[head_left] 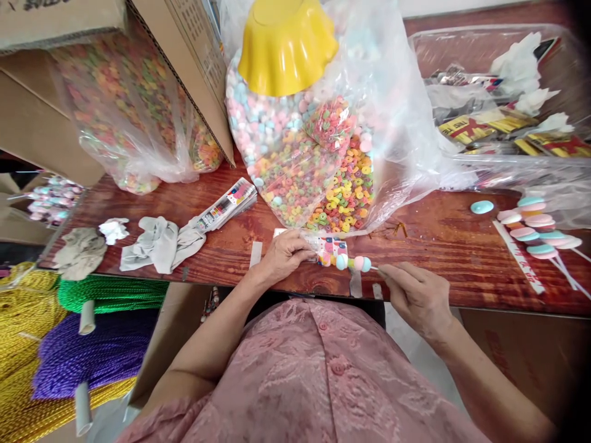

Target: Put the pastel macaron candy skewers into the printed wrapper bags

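My left hand [285, 255] is closed, with its fingertips pinching a small printed clear plastic bag [339, 245] near the table's front edge. My right hand [418, 298] pinches the bare end of the stick of a candy skewer [359, 263]. Pink, blue and yellowish sweets are threaded along that skewer. It lies level, pointing left, and its far end overlaps the printed bag; I cannot tell how much of it is inside. Just beyond both hands, a large clear bag holds ring candies [353, 191] and pastel marshmallows [247, 123].
A yellow fluted bowl [289, 46] sits upside down on the big bag. Finished-looking marshmallow sticks [540, 227] and a loose blue sweet [482, 207] lie right. Left are a stack of printed bags [228, 206], pale gloves [159, 243] and a cardboard box [194, 67]. A clear tray [508, 154] stands back right.
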The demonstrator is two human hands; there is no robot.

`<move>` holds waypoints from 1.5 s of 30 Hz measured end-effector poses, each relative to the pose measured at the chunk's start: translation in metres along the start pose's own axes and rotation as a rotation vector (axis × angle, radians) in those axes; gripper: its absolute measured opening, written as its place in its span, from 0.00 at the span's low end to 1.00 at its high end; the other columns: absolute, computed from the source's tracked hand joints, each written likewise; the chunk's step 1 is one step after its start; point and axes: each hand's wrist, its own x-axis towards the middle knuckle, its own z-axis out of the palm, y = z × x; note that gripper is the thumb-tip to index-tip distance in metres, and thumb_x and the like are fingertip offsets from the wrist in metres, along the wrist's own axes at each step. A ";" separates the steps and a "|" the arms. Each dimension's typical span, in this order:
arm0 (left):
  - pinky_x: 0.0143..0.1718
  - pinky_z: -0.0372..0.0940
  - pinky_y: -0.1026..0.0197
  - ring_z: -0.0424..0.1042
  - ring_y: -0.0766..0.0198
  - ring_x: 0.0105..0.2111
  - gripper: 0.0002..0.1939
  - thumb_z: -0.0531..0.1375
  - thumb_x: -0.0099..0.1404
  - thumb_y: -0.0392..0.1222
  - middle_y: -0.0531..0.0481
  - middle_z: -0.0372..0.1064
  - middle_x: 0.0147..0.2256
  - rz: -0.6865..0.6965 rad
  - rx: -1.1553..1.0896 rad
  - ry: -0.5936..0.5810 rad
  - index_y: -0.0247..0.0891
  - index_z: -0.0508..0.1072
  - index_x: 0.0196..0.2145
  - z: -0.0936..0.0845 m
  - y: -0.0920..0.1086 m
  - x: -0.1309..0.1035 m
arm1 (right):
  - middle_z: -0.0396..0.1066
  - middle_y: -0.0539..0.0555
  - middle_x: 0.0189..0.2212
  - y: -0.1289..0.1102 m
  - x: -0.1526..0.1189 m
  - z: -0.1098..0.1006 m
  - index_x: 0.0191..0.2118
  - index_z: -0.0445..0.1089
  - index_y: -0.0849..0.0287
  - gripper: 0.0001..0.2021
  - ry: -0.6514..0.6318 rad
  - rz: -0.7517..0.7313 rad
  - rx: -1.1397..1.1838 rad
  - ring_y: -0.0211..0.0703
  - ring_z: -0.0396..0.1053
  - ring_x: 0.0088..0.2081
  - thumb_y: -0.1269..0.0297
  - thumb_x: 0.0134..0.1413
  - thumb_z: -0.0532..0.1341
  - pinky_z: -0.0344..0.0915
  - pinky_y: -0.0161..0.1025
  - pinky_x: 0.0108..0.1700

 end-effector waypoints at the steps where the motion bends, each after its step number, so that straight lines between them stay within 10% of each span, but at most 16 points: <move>1: 0.39 0.64 0.60 0.70 0.64 0.34 0.08 0.63 0.65 0.41 0.49 0.72 0.32 0.047 0.035 0.021 0.37 0.79 0.30 -0.001 0.001 -0.001 | 0.74 0.50 0.28 0.001 0.002 -0.001 0.40 0.73 0.60 0.10 0.020 0.011 -0.012 0.36 0.70 0.28 0.78 0.57 0.59 0.63 0.34 0.31; 8: 0.48 0.68 0.55 0.72 0.58 0.48 0.11 0.53 0.70 0.34 0.39 0.74 0.45 0.337 0.077 -0.041 0.36 0.73 0.32 -0.004 0.012 0.002 | 0.75 0.52 0.29 0.001 0.012 -0.012 0.41 0.73 0.59 0.09 0.093 -0.059 0.063 0.37 0.71 0.28 0.77 0.56 0.60 0.65 0.34 0.31; 14: 0.43 0.68 0.58 0.75 0.61 0.41 0.07 0.57 0.68 0.37 0.43 0.75 0.40 0.145 -0.064 -0.078 0.36 0.72 0.42 -0.003 0.020 -0.001 | 0.75 0.51 0.30 0.003 0.020 -0.018 0.42 0.72 0.58 0.10 0.087 -0.075 0.169 0.36 0.72 0.29 0.77 0.57 0.60 0.67 0.34 0.33; 17: 0.47 0.67 0.55 0.73 0.58 0.45 0.21 0.62 0.66 0.43 0.42 0.74 0.46 0.076 -0.120 -0.139 0.37 0.68 0.55 -0.003 0.027 0.000 | 0.76 0.52 0.31 0.004 0.024 -0.020 0.42 0.72 0.58 0.10 0.107 -0.105 0.164 0.37 0.73 0.30 0.77 0.57 0.60 0.67 0.34 0.33; 23: 0.37 0.62 0.61 0.67 0.64 0.34 0.11 0.56 0.71 0.48 0.50 0.70 0.35 -0.026 -0.041 -0.310 0.37 0.68 0.38 0.000 0.047 0.003 | 0.75 0.53 0.31 0.008 0.034 -0.024 0.43 0.70 0.58 0.12 0.116 -0.259 0.087 0.39 0.71 0.30 0.78 0.55 0.59 0.65 0.36 0.32; 30: 0.38 0.62 0.58 0.70 0.58 0.38 0.21 0.63 0.63 0.57 0.48 0.70 0.38 -0.037 0.114 -0.407 0.39 0.66 0.43 0.006 0.056 0.004 | 0.73 0.51 0.29 0.005 0.062 -0.033 0.35 0.69 0.58 0.10 -0.076 -0.397 0.002 0.37 0.67 0.28 0.77 0.57 0.53 0.56 0.37 0.31; 35: 0.39 0.63 0.57 0.72 0.56 0.38 0.13 0.64 0.63 0.44 0.47 0.71 0.36 -0.063 0.308 -0.369 0.38 0.66 0.42 0.008 0.052 0.003 | 0.72 0.50 0.25 0.019 0.074 -0.033 0.37 0.71 0.57 0.12 -0.288 -0.282 -0.021 0.37 0.63 0.23 0.75 0.57 0.51 0.47 0.39 0.28; 45: 0.35 0.62 0.59 0.72 0.57 0.34 0.11 0.64 0.62 0.41 0.48 0.73 0.34 -0.105 0.332 -0.320 0.38 0.68 0.40 0.006 0.059 0.012 | 0.71 0.50 0.25 0.014 0.077 -0.039 0.34 0.69 0.58 0.10 -0.314 -0.348 -0.035 0.37 0.61 0.23 0.76 0.55 0.52 0.46 0.40 0.29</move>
